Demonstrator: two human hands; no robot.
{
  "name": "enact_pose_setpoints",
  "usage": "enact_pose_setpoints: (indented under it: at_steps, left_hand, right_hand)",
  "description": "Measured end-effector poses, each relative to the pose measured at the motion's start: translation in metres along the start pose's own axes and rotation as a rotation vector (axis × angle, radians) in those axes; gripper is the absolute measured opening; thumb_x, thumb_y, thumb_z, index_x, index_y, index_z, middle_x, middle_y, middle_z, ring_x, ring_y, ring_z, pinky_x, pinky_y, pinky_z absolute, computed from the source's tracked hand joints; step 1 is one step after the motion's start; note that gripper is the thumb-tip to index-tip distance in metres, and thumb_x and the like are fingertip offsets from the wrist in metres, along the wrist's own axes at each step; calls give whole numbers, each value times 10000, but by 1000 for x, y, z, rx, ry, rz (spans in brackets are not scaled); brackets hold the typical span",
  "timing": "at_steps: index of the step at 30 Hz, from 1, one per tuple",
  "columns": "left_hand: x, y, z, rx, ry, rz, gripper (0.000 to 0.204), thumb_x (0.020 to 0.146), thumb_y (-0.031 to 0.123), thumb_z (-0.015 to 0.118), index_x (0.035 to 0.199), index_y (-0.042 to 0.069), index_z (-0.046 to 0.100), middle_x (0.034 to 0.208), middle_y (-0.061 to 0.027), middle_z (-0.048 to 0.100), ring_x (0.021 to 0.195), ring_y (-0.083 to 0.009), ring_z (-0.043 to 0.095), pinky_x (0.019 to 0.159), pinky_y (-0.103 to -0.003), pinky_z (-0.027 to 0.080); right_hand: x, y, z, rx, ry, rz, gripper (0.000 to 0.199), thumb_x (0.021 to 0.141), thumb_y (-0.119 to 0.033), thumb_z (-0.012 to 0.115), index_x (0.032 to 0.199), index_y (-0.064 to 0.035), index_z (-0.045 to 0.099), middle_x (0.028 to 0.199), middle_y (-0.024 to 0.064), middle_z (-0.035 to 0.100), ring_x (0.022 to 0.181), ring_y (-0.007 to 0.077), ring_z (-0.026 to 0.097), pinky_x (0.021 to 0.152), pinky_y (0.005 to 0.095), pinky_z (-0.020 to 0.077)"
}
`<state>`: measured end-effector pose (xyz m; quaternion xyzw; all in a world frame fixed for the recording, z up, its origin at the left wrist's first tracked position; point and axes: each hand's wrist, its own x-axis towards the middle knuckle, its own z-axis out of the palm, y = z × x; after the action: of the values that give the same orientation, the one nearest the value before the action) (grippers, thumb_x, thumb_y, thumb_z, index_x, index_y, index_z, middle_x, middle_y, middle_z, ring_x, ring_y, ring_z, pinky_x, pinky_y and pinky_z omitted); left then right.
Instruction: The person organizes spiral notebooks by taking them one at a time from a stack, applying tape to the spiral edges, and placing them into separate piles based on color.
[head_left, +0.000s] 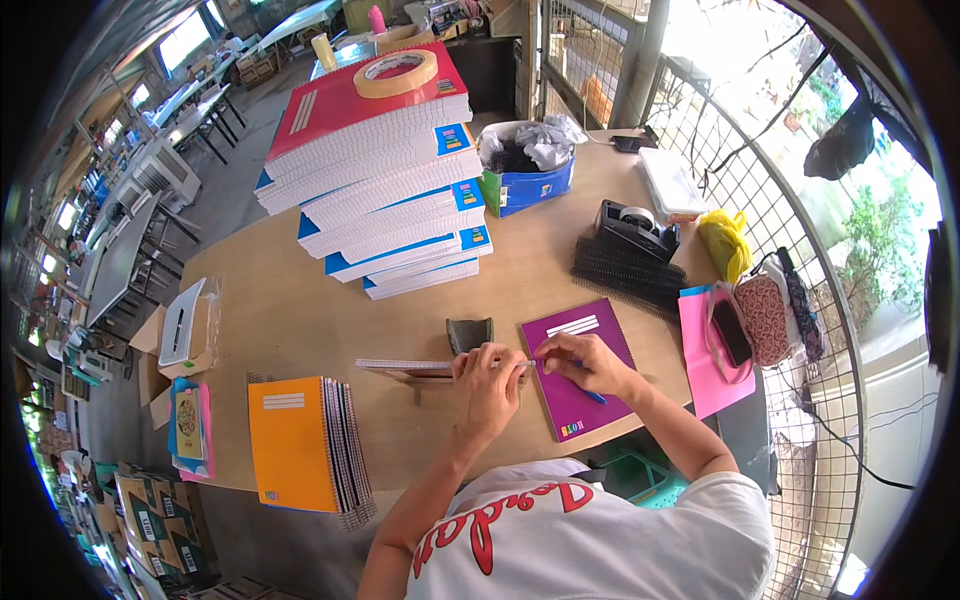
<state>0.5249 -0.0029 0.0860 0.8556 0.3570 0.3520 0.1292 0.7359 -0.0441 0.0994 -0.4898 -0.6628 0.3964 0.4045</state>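
Left of the purple notebook [562, 408], the white strip [405, 364] is pinched in your left hand [488, 385], which hides its right end. Your right hand [588, 364] curls above the notebook, its grip unclear.

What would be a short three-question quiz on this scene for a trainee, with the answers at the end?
1. Colour: What colour is the notebook that shows beneath the person's right grip?

2. True or false: The roll of tan tape lies on the orange notebooks.

3. Multiple choice: Which thing is just to the right of the black tape dispenser in the picture?
A) the blue carton
B) the yellow bundle
C) the orange notebooks

Key:
1. Purple.
2. False; it lies on the red cover atop the tall stack.
3. B.
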Motion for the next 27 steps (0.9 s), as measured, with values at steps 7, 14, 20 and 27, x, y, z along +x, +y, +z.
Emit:
enact_pose_setpoints:
  at_steps: [7, 14, 20, 27]
  left_hand:
    - [-5, -5, 2, -27, -34, 9, 175, 843, 83, 710, 979, 131, 611, 924, -19, 614, 896, -233, 610, 837, -407, 383]
    - [-17, -17, -1, -119, -54, 62, 164, 863, 120, 691, 1004, 147, 612, 941, -7, 621, 914, -234, 613, 830, -430, 402]
    - [-12, 5, -2, -50, -80, 98, 197, 850, 261, 728, 1013, 216, 627, 1033, 26, 599, 939, -198, 578, 846, -443, 307]
    - [-12, 3, 21, 83, -35, -21, 186, 865, 345, 722, 969, 203, 660, 1017, 53, 596, 960, -177, 578, 865, -459, 318]
  right_hand:
    - [-1, -12, 14, -286, 48, -50, 186, 828, -91, 748, 948, -11, 631, 973, 147, 614, 934, 359, 613, 747, 405, 526]
    - [15, -15, 16, -506, 40, -286, 222, 912, -247, 677, 1002, -45, 693, 1110, 171, 654, 1109, 342, 592, 938, 416, 496]
    - [128, 72, 60, -525, -198, 474, 839, 848, -689, 601, 1237, 53, 551, 1139, 308, 612, 1022, 434, 646, 956, 489, 497]
    - [159, 111, 114, -946, -433, 283, 720, 794, -585, 687, 1266, -44, 623, 1216, 302, 597, 1144, 450, 576, 956, 507, 499]
